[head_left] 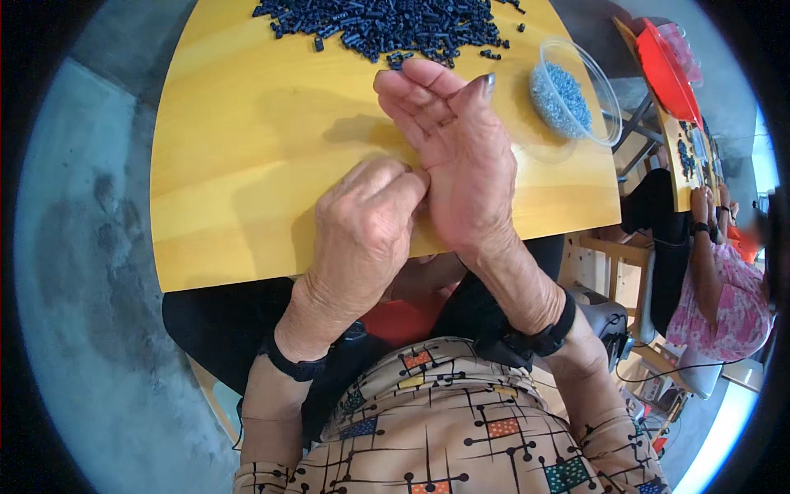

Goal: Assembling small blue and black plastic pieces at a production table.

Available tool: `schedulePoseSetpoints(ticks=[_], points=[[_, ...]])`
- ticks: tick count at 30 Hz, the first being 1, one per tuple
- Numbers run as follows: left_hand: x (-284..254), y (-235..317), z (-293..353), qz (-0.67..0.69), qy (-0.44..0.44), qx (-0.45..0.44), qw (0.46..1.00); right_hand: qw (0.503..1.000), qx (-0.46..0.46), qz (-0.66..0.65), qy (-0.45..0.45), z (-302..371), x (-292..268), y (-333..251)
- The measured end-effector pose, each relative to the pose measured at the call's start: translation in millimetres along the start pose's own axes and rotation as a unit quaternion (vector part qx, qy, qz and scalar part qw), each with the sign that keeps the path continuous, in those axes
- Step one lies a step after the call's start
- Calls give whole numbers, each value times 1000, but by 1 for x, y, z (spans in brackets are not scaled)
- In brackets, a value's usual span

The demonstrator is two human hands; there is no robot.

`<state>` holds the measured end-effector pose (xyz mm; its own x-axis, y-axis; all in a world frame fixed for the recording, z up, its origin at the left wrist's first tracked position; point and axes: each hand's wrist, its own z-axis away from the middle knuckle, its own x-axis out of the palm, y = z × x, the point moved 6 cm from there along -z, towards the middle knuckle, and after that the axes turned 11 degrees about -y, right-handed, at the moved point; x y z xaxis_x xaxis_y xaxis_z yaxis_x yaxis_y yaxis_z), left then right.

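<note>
One view only here, and it is riding on the person's head, looking steeply down and slightly forward over the chest onto the desk (247,165). It is sitting close: the left hand (362,239) and right hand (461,165) are filling the centre of the frame, forearms coming in from the lower edge. The fisheye lens is bending the desk's near edge and ringing the picture in black. The desk's far edge is running out of the top. Off to the right rim, the lens is catching a second desk (687,165) with another person (724,288) sitting at it.
</note>
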<state>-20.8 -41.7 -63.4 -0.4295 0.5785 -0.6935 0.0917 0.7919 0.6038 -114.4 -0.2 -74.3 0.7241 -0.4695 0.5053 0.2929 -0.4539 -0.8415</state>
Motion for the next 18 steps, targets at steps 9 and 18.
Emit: schedulePoseSetpoints(ticks=[9, 18], points=[[-2, 5, -5, -36, -59, -17, 997, 981, 24, -191, -15, 0, -16, 10], [-4, -3, 1, 43, -12, -4, 999, 911, 128, 390, -45, 26, -35, -42]])
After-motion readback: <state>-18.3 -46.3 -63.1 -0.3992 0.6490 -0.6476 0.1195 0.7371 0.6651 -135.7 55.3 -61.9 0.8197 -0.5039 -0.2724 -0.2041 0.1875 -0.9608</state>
